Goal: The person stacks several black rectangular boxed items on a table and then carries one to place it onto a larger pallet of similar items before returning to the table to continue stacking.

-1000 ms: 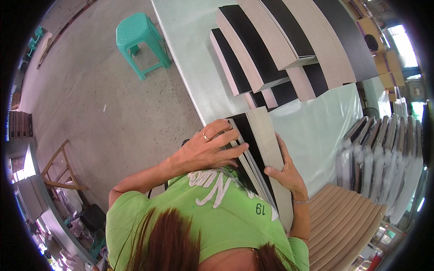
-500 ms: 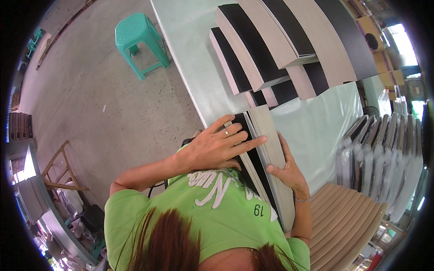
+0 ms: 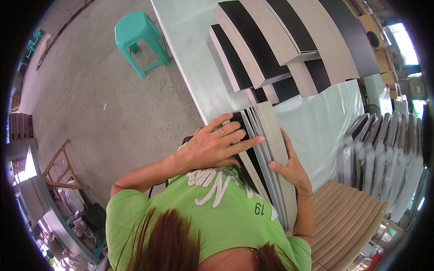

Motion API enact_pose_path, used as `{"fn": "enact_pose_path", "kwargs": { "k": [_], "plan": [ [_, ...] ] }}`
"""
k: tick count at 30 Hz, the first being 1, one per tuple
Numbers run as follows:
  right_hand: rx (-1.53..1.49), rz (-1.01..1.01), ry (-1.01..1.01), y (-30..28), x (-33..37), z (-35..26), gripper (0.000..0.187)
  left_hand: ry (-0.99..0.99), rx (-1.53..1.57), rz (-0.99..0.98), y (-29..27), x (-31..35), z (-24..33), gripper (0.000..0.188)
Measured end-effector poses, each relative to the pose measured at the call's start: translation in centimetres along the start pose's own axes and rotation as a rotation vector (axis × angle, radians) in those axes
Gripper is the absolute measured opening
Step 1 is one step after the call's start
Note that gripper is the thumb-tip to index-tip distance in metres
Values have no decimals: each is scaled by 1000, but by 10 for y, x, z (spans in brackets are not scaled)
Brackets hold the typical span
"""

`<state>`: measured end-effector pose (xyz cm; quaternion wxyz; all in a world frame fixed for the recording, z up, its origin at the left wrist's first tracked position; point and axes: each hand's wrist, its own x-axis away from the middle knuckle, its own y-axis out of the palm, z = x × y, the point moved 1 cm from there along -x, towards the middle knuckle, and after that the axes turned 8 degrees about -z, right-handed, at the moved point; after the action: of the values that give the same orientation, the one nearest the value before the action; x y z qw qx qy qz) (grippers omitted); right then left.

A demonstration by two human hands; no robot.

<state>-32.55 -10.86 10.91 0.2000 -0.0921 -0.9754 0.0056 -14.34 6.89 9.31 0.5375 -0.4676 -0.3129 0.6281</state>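
Note:
A bundle of long, thin boards with black faces and beige edges stands on edge against my body, at the table's near edge. My left hand, with a ring on it, lies across the bundle's left part. Its fingers curl over a black face and one finger reaches across the edges; the thumb is partly hidden beneath. My right hand grips the bundle from the right, thumb on the edges and fingers along the outer face. Between the hands, several boards are fanned slightly apart. The bundle's lower end is partly hidden by my shirt and arm.
Stacked black and beige boards lie on the pale table ahead. Upright plastic-wrapped panels stand at right, above a row of tan padded-looking panels. A green stool is on the floor at left.
Boards in the right part of the bundle have fanned apart, showing more gaps between their edges. My right hand has shifted slightly to the right; my left hand has barely moved.

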Motion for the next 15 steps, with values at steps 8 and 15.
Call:
{"fn": "enact_pose_path", "kwargs": {
  "k": [8, 15],
  "plan": [
    [-20, 0, 5, -2, 0, 0, 102, -14, 19, -16, -2, 0, 2, 84],
    [6, 8, 8, -4, 0, 0, 102, -17, 59, 18, 3, 1, 1, 78]
  ]
}}
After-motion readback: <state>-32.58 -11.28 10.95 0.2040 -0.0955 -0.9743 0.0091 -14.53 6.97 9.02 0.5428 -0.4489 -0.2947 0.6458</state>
